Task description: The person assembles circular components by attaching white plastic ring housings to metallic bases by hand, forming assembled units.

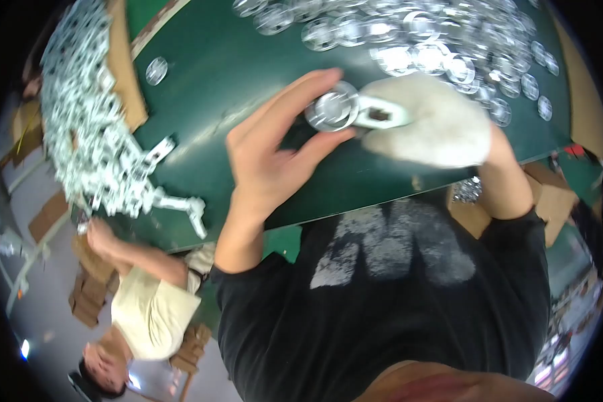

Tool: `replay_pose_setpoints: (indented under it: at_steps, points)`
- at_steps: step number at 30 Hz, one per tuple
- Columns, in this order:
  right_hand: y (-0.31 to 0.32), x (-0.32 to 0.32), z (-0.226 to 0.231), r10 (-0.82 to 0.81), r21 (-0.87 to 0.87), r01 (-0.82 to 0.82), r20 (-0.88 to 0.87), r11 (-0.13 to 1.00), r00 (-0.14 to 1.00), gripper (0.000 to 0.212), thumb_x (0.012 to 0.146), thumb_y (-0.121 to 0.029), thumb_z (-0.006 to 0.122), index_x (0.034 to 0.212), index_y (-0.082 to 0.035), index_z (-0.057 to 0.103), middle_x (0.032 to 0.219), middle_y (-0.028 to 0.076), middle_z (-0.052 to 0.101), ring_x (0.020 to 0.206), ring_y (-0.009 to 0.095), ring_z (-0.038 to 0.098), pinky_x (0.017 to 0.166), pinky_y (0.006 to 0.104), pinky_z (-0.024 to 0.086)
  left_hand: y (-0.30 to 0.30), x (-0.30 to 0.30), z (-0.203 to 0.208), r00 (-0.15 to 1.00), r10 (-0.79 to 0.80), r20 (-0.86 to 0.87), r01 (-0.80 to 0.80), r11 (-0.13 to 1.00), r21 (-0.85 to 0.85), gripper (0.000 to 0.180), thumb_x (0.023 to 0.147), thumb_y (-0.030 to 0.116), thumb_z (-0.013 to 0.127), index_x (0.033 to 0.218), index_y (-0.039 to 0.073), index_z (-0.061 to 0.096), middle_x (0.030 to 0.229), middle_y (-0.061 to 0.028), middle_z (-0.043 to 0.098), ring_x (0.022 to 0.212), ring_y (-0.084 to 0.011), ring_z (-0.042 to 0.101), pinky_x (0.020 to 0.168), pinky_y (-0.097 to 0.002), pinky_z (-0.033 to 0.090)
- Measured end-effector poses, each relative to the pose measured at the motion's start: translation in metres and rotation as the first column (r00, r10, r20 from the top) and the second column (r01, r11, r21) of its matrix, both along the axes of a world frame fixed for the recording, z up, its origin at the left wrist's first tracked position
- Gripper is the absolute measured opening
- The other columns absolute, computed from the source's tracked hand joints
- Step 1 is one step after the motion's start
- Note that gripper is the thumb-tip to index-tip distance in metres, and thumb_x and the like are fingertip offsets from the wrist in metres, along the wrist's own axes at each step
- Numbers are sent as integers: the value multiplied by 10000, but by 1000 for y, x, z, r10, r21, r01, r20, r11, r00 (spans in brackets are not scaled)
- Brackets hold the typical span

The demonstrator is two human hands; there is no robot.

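My bare left hand [271, 144] grips a clear round disc [333, 107] by its edge, between the thumb and fingers. Closed in a white glove, my right hand [432, 120] holds a pale green-white plastic part [398, 115] with a dark slot. The plastic part's narrow end meets the disc's rim; motion blur hides whether the two are joined. Both hands are above the green table [234, 87]. Many similar discs [422, 57] lie spread beyond my right hand, and a heap of similar pale plastic parts [94, 127] is at the left.
A cardboard strip [126, 67] stands beside the plastic heap. One loose disc [157, 71] lies apart on the table. A co-worker in a pale yellow shirt [151, 308] reaches toward the heap's near end. An open carton [469, 211] of small shiny pieces is below the table edge.
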State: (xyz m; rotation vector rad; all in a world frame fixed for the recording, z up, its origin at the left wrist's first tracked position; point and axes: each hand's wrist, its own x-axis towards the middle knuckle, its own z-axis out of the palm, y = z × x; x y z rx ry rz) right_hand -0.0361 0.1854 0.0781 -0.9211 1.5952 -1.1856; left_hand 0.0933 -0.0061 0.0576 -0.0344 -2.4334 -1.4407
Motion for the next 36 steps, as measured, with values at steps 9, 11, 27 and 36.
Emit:
replay_pose_setpoints:
  at_steps: [9,11,27,36]
  points:
    - [-14,11,-11,77,132,-61,-122,989,990,516,896,-528,555,838,-32,684,740,222,676,714,399,672,666,477,535,-3,9,5,966,-166,-200,70,906,-417,291,901,97,750,1145,-45,677,1101,-235,727,977,-426,706,865,-465,568]
    - [-15,18,-14,40,115,-19,-185,993,982,492,892,-513,570,835,-38,687,745,210,680,716,393,672,667,480,536,-4,13,-3,956,-163,-246,48,908,-416,318,875,71,769,1152,-46,667,1102,-238,725,957,-417,707,852,-462,569]
    - [-5,30,-23,-120,-37,117,-501,992,857,349,967,-497,522,968,-173,652,800,146,696,749,375,703,640,488,551,-6,-25,5,954,-253,158,239,966,102,319,880,209,695,1084,-34,733,1107,-176,714,1077,-299,667,957,-371,505]
    - [-11,29,8,-100,85,152,-437,985,894,316,957,-339,614,1148,-98,690,912,146,739,855,338,725,770,418,575,-129,-69,37,955,218,200,-295,740,605,468,1033,101,569,1447,-74,439,1314,-181,631,1185,-324,658,996,-371,553]
